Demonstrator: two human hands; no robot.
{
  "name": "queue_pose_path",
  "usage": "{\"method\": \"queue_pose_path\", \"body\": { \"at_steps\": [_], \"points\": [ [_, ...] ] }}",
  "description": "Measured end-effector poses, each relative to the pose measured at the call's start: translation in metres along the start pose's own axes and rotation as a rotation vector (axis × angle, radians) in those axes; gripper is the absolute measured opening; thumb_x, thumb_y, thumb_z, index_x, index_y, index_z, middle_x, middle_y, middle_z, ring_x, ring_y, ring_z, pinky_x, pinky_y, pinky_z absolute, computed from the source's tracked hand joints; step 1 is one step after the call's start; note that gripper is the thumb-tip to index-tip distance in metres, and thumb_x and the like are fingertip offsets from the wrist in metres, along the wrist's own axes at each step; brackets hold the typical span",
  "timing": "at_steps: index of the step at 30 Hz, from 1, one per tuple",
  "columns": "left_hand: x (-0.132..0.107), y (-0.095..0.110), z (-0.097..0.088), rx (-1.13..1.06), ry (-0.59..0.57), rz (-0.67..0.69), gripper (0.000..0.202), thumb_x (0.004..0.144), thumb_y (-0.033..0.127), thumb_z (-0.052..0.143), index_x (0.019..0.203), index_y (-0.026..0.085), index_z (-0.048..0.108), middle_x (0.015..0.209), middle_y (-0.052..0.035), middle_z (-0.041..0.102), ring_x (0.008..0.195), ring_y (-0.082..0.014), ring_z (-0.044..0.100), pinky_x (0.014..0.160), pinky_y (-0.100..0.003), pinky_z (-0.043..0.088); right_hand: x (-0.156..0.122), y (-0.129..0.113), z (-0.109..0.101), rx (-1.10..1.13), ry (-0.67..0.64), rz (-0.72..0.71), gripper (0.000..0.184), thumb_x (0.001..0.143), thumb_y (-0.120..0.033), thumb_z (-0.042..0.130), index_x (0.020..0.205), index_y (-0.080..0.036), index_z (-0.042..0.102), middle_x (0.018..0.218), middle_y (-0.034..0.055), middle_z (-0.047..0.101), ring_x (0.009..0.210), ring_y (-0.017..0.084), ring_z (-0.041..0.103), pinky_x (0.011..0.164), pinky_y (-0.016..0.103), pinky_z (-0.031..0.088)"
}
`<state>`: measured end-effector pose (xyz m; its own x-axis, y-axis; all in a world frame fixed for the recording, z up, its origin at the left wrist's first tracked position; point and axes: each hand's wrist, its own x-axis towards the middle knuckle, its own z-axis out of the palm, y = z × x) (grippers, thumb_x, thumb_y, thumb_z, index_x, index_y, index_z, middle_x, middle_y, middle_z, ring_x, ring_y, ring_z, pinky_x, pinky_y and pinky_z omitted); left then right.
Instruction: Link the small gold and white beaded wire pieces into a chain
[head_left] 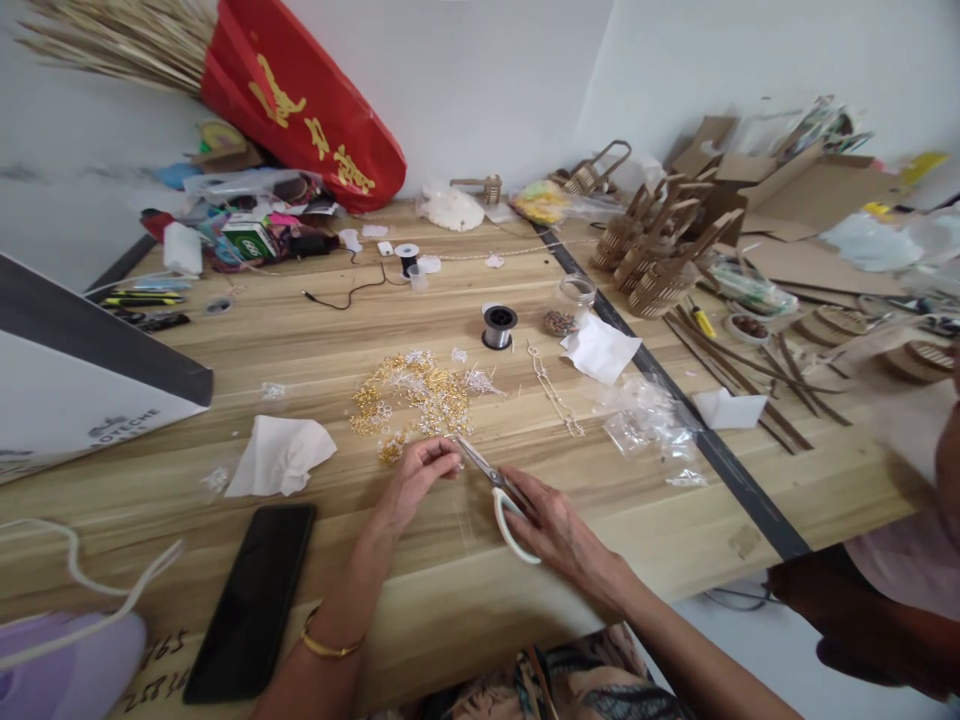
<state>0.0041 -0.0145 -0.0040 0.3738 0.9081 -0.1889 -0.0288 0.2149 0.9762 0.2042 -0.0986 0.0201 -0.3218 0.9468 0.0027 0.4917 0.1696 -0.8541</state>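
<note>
At the near side of a wooden table, presses thumb and forefinger of the left hand together on a small pale bit, too fine to make out. Curls the right hand around white-handled scissors, angling the blades forward and left, with the tips just beside the left fingertips; cannot tell any gap between the blades. Wears a gold bangle on the left wrist.

Just beyond the left hand, has a loose spread of gold beads, mixed with white and clear pieces. To the right of the spread, has a pale linked strand laid out lengthwise; farther back, a black spool and a glass jar with small coloured contents, near a white sheet and clear plastic bags.

To the left, has a crumpled white cloth or paper and, near the left forearm, a dark phone. Across the table, faces a red bag with gold characters, leaning at the wall, and, to the right, small brown baskets before opened cardboard. Shares the right edge of the view with part of another person.
</note>
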Motion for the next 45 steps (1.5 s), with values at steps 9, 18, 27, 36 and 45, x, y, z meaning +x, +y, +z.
{"method": "queue_pose_path", "body": {
  "at_steps": [9,18,27,36,45],
  "points": [
    [0.003,0.009,-0.016,-0.329,0.226,0.05,0.014,0.064,0.024,0.07,0.069,0.014,0.063,0.054,0.0026,0.057,0.052,-0.0081,0.05,0.055,-0.021,0.04,-0.011,-0.004,-0.008,-0.391,-0.154,-0.061,0.037,0.089,-0.016,0.047,0.125,-0.021,0.045,0.097,0.0074,0.06,0.087,0.02,0.06,0.074,0.031,0.05],
    [-0.001,0.01,-0.016,-0.412,0.09,0.036,0.016,0.064,0.024,0.074,0.074,0.012,0.07,0.06,-0.0006,0.062,0.056,-0.0084,0.054,0.056,-0.021,0.042,-0.01,-0.017,0.0,-0.632,-0.175,-0.099,0.042,0.083,-0.01,0.051,0.123,-0.024,0.05,0.097,0.0087,0.056,0.09,0.023,0.053,0.078,0.038,0.049],
    [-0.004,0.011,-0.009,-0.332,0.014,-0.021,0.019,0.063,0.025,0.075,0.078,0.013,0.072,0.067,-0.0043,0.069,0.064,-0.0125,0.06,0.063,-0.024,0.045,0.033,-0.007,0.001,-0.077,0.054,-0.255,0.053,0.085,-0.018,0.05,0.135,-0.023,0.033,0.132,0.0103,0.044,0.123,0.021,0.041,0.1,0.04,0.04],
    [-0.002,0.008,-0.011,-0.061,0.009,0.037,0.02,0.069,0.027,0.068,0.083,0.013,0.071,0.07,-0.0033,0.069,0.067,-0.0137,0.06,0.067,-0.025,0.046,0.081,0.012,0.011,0.361,-0.149,-0.022,0.026,0.083,-0.035,0.057,0.095,-0.013,0.062,0.078,0.0045,0.065,0.071,0.014,0.06,0.065,0.025,0.047],
    [0.005,-0.002,-0.014,0.1,0.075,0.032,0.025,0.068,0.027,0.066,0.088,0.013,0.069,0.075,-0.0049,0.071,0.071,-0.0164,0.064,0.068,-0.027,0.049,0.083,0.034,0.005,0.434,0.014,0.03,0.03,0.08,-0.043,0.06,0.088,-0.014,0.063,0.062,-0.0016,0.052,0.053,0.009,0.044,0.049,0.02,0.035]
  ]
}}
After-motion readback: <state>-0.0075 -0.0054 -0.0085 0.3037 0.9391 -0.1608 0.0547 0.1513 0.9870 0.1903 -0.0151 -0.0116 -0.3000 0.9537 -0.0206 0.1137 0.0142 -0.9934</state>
